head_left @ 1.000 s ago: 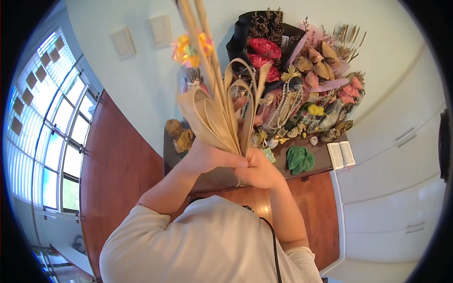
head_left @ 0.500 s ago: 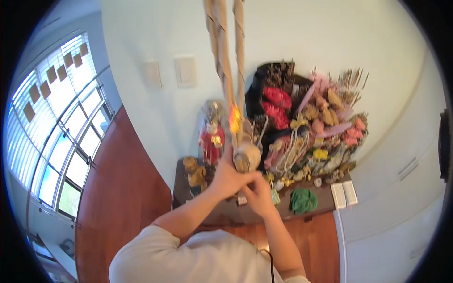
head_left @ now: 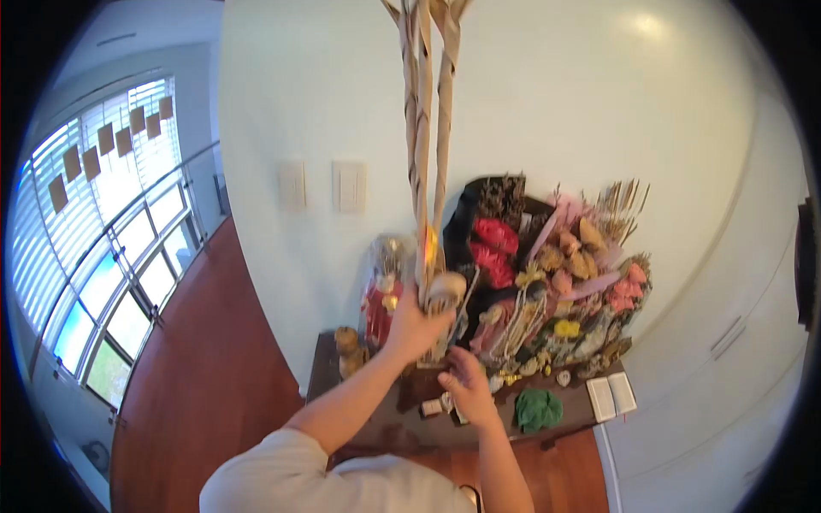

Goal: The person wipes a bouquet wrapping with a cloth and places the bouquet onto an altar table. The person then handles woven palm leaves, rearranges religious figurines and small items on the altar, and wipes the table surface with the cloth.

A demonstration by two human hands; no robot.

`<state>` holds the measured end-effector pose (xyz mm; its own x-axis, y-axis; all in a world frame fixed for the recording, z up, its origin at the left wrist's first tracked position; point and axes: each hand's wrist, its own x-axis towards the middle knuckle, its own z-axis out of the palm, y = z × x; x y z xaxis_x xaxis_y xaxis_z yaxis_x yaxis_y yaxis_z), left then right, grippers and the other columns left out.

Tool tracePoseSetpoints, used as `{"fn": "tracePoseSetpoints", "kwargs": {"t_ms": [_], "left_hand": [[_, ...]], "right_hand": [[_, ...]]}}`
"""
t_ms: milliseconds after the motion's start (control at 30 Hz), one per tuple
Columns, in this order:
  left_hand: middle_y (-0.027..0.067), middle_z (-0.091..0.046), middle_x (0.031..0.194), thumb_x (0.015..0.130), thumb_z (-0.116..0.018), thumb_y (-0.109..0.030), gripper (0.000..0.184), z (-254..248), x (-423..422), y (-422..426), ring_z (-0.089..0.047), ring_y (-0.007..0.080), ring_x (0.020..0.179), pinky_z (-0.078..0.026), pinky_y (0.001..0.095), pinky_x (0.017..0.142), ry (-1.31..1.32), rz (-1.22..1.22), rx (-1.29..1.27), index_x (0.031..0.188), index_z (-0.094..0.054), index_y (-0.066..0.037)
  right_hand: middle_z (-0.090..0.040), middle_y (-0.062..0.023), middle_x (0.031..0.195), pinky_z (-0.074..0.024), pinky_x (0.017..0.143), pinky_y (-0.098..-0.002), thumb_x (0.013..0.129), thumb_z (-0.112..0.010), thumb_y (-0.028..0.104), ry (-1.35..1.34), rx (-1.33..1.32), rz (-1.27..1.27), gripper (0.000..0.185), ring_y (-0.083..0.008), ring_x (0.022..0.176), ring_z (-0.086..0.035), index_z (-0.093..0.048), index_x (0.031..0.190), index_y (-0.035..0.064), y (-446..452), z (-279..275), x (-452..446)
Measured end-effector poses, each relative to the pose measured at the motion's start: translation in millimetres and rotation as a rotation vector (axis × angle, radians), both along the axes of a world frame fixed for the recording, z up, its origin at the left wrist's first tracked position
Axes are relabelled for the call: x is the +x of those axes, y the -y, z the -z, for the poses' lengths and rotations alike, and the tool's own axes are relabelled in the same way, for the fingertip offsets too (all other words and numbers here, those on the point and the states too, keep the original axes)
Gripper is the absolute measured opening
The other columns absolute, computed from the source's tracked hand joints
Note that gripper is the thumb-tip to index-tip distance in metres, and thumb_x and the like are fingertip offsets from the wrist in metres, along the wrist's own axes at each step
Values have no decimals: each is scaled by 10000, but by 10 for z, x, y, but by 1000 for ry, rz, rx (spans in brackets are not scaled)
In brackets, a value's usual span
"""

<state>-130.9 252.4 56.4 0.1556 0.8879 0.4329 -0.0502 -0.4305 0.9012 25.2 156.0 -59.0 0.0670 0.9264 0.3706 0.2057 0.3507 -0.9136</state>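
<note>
My left hand is closed around the lower end of a bundle of tan, twisted dried palm fronds. The long strips rise upright past the top of the view, and a rolled curl sits by my fingers. An orange-yellow patch shows between the strips. Below and to the right, my right hand hovers over the dark table, its thumb and fingers apart and nothing seen in them. A red-robed figurine under a clear cover stands just left of the fronds.
Dried bouquets and statues with beads crowd the right of the table against the wall. A green cloth, an open book and a small brown figure lie or stand on it. Two switch plates are on the wall.
My right hand has come away from the base of the palm fronds and opened, lower down. My left hand keeps its hold. The whole view has tilted upward.
</note>
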Motion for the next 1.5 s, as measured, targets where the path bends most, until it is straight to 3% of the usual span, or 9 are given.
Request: {"fn": "tracePoseSetpoints", "kwargs": {"t_ms": [200, 467, 533, 667, 700, 867, 1200, 1400, 1500], "left_hand": [[258, -618, 1195, 768, -767, -99, 675, -108, 269, -497, -623, 399, 1110, -484, 444, 944, 37, -293, 112, 1343, -439, 35], [329, -535, 1306, 780, -765, -101, 797, 27, 525, -1076, -539, 467, 1231, -435, 463, 1038, 26, -514, 289, 1431, -348, 94], [253, -582, 1262, 753, -780, -40, 820, 39, 576, -1143, -581, 417, 1186, -453, 442, 1011, 62, -622, 316, 1447, -347, 19], [260, -560, 1302, 743, -793, -32, 839, 79, 615, -1240, -564, 415, 1218, -447, 438, 1026, 53, -601, 258, 1450, -345, 27], [324, -500, 1355, 778, -779, -91, 857, 73, 603, -1235, -519, 481, 1255, -436, 488, 1047, 24, -572, 248, 1468, -296, 69], [324, -482, 1376, 748, -800, -93, 916, 101, 706, -1281, -506, 478, 1272, -427, 492, 1063, -31, -597, 169, 1475, -270, 78], [328, -447, 1415, 643, -875, -94, 1091, -13, 711, -1277, -450, 460, 1340, -379, 472, 1131, -47, -490, 58, 1490, -213, 94], [336, -430, 1416, 683, -863, -103, 1053, -81, 697, -1370, -454, 472, 1322, -378, 485, 1127, -16, -530, 88, 1487, -210, 90], [341, -397, 1416, 730, -842, -116, 1038, -59, 707, -1451, -442, 499, 1312, -381, 515, 1113, -79, -551, 117, 1496, -171, 85]], "right_hand": [[-534, -80, 1403, -417, 1081, -362, 920, -692, 25, -72, -191, 69, 544, -231, 1339, -484, -492, 1425, 19, 619, 233, 330], [-568, -166, 1384, -478, 1011, -358, 913, -724, 150, -267, -537, 378, 569, -266, 1263, -560, -500, 1403, -33, 1900, 1202, 805], [-582, -161, 1365, -488, 974, -351, 916, -720, 177, -295, -659, 474, 571, -255, 1220, -580, -504, 1401, -32, 2244, 1318, 771], [-629, -127, 1230, -525, 839, -368, 920, -709, 277, -465, -891, 674, 522, -225, 1068, -634, -572, 1353, 20, 2938, 2000, 765], [-629, -127, 1230, -525, 839, -368, 920, -709, 277, -470, -890, 679, 522, -225, 1068, -634, -572, 1353, 20, 3057, 2069, 728], [-640, -115, 1189, -528, 798, -374, 933, -682, 267, -640, -964, 779, 533, -250, 1036, -652, -541, 1377, 8, 3336, 2281, 596], [-626, -136, 1247, -517, 896, -378, 930, -678, 259, -529, -876, 699, 590, -228, 1096, -620, -504, 1403, -47, 2903, 1844, 650], [-624, -109, 1251, -532, 888, -376, 943, -675, 244, -497, -852, 656, 512, -236, 1091, -636, -543, 1364, -16, 2747, 1673, 790], [-668, -108, 1129, -530, 862, -353, 909, -687, 177, -374, -787, 577, 451, -206, 1016, -659, -597, 1308, -13, 2510, 1280, 976]]}}
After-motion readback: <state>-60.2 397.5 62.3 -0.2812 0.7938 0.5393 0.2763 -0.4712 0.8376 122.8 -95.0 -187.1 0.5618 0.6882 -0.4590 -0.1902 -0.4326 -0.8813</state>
